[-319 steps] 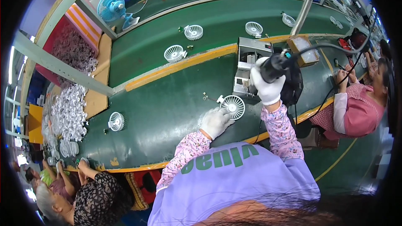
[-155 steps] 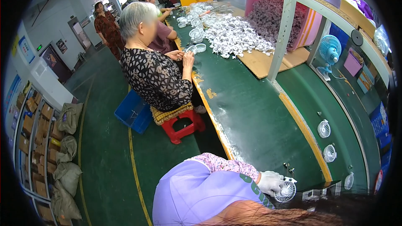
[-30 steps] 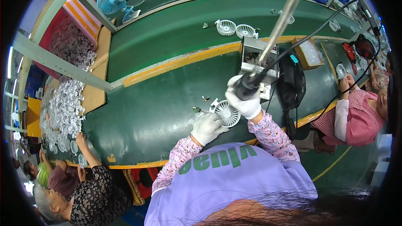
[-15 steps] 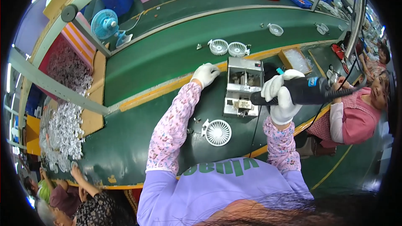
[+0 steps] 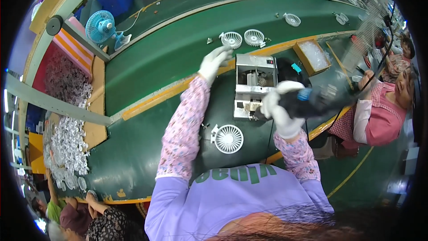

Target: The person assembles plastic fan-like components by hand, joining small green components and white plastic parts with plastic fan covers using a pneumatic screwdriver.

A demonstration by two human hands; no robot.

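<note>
My left hand point(image 5: 214, 64), in a white glove, reaches to the belt with its fingers stretched out beside a white round fan grille point(image 5: 231, 40). Whether the fingertips touch the grille is hard to tell. My right hand point(image 5: 283, 109), gloved too, is wrapped round a black electric screwdriver point(image 5: 307, 101), blurred by motion. The screwdriver's tip end is near the front of a metal screw feeder box point(image 5: 256, 90). Another white fan grille point(image 5: 228, 139) lies on the bench in front of me, with small bits beside it.
More grilles point(image 5: 254, 38) sit on the green belt point(image 5: 178, 47). Behind the feeder stands a carton point(image 5: 312, 57) of clear plastic parts. Clear parts point(image 5: 67, 143) are heaped at left, near a blue desk fan point(image 5: 100, 26). A co-worker in pink point(image 5: 379, 116) sits at right.
My left hand has stretched forward, its fingers opening out toward the grille on the belt. My right hand has lowered a little with the screwdriver. The whole view has shifted slightly.
</note>
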